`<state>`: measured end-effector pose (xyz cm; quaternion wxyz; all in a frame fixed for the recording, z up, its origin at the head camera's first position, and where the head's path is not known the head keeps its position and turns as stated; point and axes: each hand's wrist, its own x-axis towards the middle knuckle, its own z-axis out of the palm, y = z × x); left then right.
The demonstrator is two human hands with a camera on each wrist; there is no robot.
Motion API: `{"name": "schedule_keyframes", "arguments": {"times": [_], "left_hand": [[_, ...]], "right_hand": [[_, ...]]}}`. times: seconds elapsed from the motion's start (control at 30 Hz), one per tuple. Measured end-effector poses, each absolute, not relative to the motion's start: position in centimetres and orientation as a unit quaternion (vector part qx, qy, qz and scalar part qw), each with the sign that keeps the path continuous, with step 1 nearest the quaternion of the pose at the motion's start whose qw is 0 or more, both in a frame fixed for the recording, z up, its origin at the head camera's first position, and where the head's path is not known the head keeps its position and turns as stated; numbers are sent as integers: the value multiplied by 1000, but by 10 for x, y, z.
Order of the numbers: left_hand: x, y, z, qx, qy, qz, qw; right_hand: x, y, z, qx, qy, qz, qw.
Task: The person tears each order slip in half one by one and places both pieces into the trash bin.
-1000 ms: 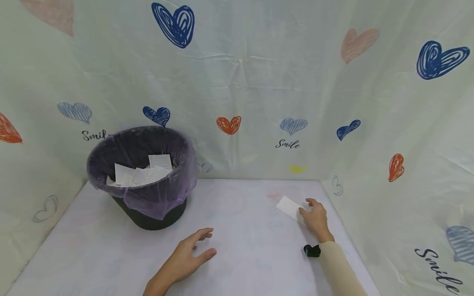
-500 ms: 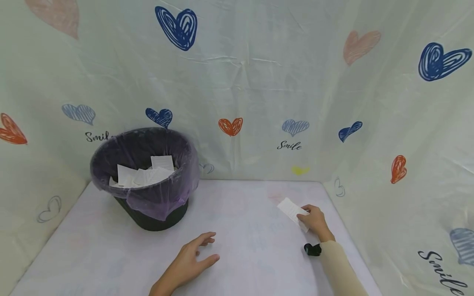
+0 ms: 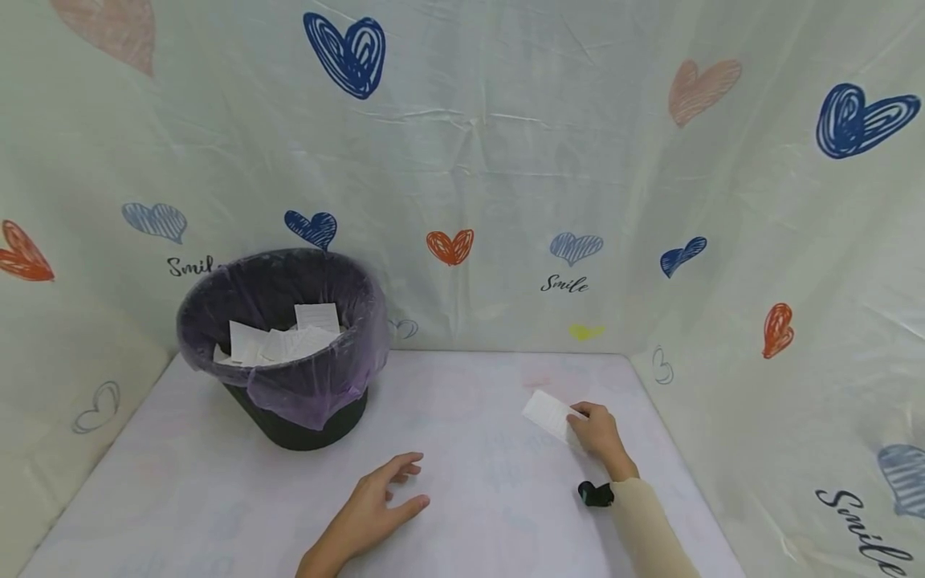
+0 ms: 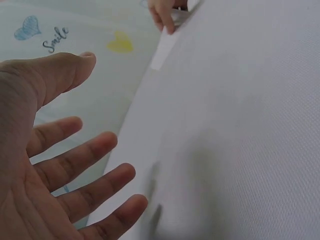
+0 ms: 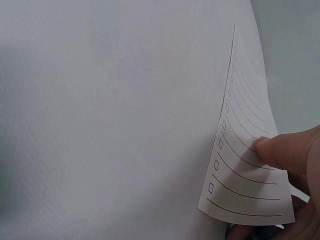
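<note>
My right hand (image 3: pixel 599 433) pinches a white slip of lined paper (image 3: pixel 551 414) by its right end, over the right side of the table. In the right wrist view the thumb lies on the printed face of the checklist paper (image 5: pixel 242 185), which bends and shows a column of small boxes beside ruled lines; the other fingers are mostly hidden behind it. My left hand (image 3: pixel 368 510) hovers near the front middle of the table, fingers spread and holding nothing. The left wrist view shows this left hand (image 4: pixel 60 165) with its palm bare.
A dark bin (image 3: pixel 303 433) lined with a purple plastic bag (image 3: pixel 318 393) stands at the back left, with several white papers (image 3: pixel 289 343) inside. A white cloth covers the table (image 3: pixel 462 482). Heart-printed curtains (image 3: pixel 506 185) enclose the back and sides.
My right hand first reached the paper lying on the table, then pinched it and drew it slightly left and toward me. The left hand has barely moved.
</note>
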<state>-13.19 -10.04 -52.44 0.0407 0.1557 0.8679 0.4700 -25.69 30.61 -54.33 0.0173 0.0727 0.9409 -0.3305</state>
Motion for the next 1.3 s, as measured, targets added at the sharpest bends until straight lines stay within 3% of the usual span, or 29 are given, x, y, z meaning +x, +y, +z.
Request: {"name": "schedule_keyframes", "arguments": {"times": [0.9, 1.3], "left_hand": [[-160, -78, -532, 180, 861, 469, 73], [-172, -74, -538, 169, 862, 478, 9]], "right_hand": [[-242, 211, -547, -51, 919, -391, 10], [-226, 166, -548, -115, 906, -407, 33]]}}
